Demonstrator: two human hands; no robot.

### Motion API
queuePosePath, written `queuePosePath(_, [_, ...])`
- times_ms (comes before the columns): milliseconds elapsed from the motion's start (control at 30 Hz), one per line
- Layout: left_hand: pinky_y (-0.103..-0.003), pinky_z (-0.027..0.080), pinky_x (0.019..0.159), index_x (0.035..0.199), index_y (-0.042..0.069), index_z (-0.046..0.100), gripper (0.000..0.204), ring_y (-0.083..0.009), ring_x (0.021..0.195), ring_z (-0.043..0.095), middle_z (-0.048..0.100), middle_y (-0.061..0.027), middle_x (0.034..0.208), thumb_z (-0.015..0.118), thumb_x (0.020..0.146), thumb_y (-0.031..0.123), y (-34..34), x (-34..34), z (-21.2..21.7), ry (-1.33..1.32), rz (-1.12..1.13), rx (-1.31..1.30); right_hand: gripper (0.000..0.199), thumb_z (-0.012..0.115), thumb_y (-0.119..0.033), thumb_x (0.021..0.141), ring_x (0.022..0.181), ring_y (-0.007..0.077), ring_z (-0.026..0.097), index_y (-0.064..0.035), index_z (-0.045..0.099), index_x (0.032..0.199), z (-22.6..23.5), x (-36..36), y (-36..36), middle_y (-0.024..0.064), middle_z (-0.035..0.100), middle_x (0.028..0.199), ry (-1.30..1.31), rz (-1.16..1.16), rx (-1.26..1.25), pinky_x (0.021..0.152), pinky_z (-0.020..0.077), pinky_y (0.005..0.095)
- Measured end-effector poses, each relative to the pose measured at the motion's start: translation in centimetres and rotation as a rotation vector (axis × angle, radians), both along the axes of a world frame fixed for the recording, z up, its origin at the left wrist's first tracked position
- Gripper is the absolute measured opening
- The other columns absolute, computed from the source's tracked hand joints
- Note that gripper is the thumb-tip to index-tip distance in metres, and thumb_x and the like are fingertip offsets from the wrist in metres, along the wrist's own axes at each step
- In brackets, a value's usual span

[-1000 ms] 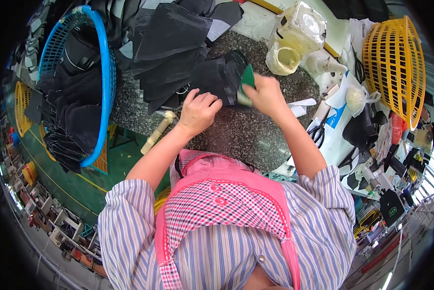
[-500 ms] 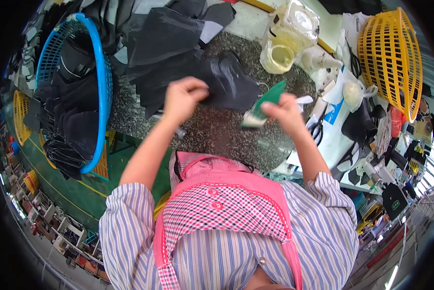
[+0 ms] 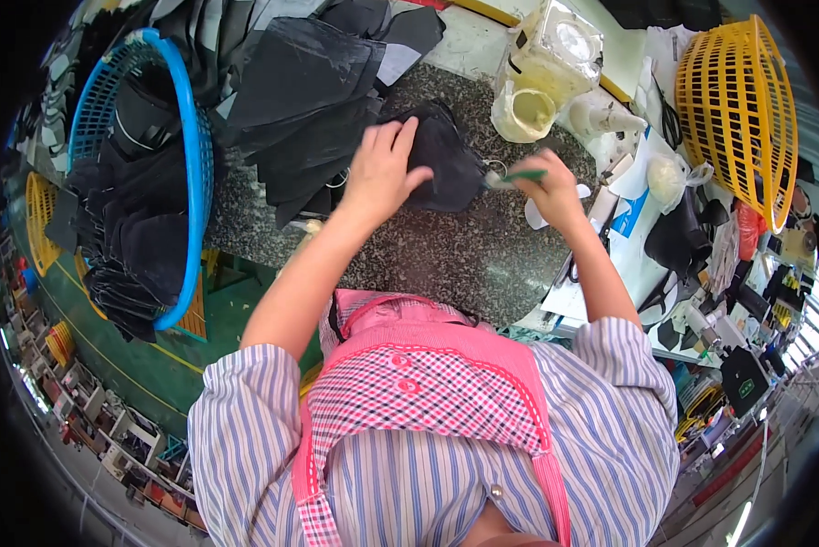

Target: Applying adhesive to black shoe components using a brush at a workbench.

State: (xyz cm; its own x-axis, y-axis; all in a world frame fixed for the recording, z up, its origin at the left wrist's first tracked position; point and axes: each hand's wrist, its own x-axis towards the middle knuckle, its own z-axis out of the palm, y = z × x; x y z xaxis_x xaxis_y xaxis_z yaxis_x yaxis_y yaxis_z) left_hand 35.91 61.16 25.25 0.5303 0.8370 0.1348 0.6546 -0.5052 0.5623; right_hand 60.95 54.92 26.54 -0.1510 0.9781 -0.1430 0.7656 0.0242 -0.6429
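My left hand [image 3: 379, 173] lies over the left part of a dark fabric piece [image 3: 450, 178], its fingers stretched out and thumb apart. My right hand [image 3: 552, 191] grips a green-handled brush [image 3: 526, 174]. The brush's pale bristle end is at the right edge of the dark piece; blur hides whether it touches. Fanned-out dark pieces [image 3: 304, 68] are piled to the left of and beyond my left hand. Beyond my right hand stands an open, cream-coated pot [image 3: 526, 114].
A blue basket [image 3: 189, 182] heaped with dark pieces stands at the left. At the far right is a yellow basket [image 3: 733, 109]. The speckled worktop [image 3: 409, 251] runs under my hands. A clear plastic bag [image 3: 667, 178] and papers lie to the right.
My left hand has moved right and spread over the dark piece. That piece has shifted and lies apart from the pile's edge. The brush has turned, its bristles now at the piece's right edge.
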Motion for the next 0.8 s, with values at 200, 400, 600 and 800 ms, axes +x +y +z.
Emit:
queuePosePath(200, [-0.036, 0.036, 0.077, 0.107, 0.000, 0.044, 0.062, -0.0309, 0.088, 0.041, 0.045, -0.0138, 0.092, 0.073, 0.053, 0.011, -0.7, 1.2, -1.3, -0.015, 0.200, -0.191, 0.011, 0.058, -0.004, 0.072, 0.067, 0.0189, 0.054, -0.0064, 0.061, 0.082, 3.4, 0.5, 0.5, 0.0067, 0.059, 0.078, 0.197, -0.464, 0.343, 0.061, 0.0419, 0.0274])
queuePosePath(400, [-0.038, 0.036, 0.078, 0.094, -0.001, 0.049, 0.039, -0.0319, 0.088, 0.042, 0.044, -0.0144, 0.094, 0.066, 0.060, 0.003, -1.1, 1.5, -2.0, -0.010, 0.158, -0.137, 0.014, 0.059, -0.013, 0.075, 0.061, 0.0102, 0.050, -0.0017, 0.060, 0.083, 1.5, 4.8, 2.9, 0.0025, 0.058, 0.067, 0.394, -0.630, 0.171, 0.062, 0.0393, 0.0215])
queuePosePath(600, [-0.039, 0.037, 0.074, 0.084, 0.000, 0.052, 0.020, -0.0327, 0.085, 0.044, 0.046, -0.0145, 0.090, 0.060, 0.066, 0.003, -0.8, 2.2, -1.6, -0.061, 0.208, -0.056, 0.017, 0.055, -0.012, 0.079, 0.073, 0.0066, 0.051, 0.0003, 0.057, 0.090, 0.7, 2.3, 1.3, 0.0020, 0.059, 0.082, 0.732, -0.583, -0.057, 0.067, 0.0395, 0.0208])
queuePosePath(800, [-0.040, 0.040, 0.071, 0.074, 0.000, 0.055, 0.013, -0.0338, 0.080, 0.049, 0.052, -0.0170, 0.078, 0.056, 0.063, 0.007, 0.6, 0.2, 0.1, -0.078, 0.047, -0.327, 0.032, 0.049, -0.016, 0.068, 0.073, 0.0174, 0.056, -0.0024, 0.059, 0.095, 0.7, -4.0, 6.5, 0.0099, 0.061, 0.081, 0.541, 0.064, -0.192, 0.070, 0.0430, 0.0300])
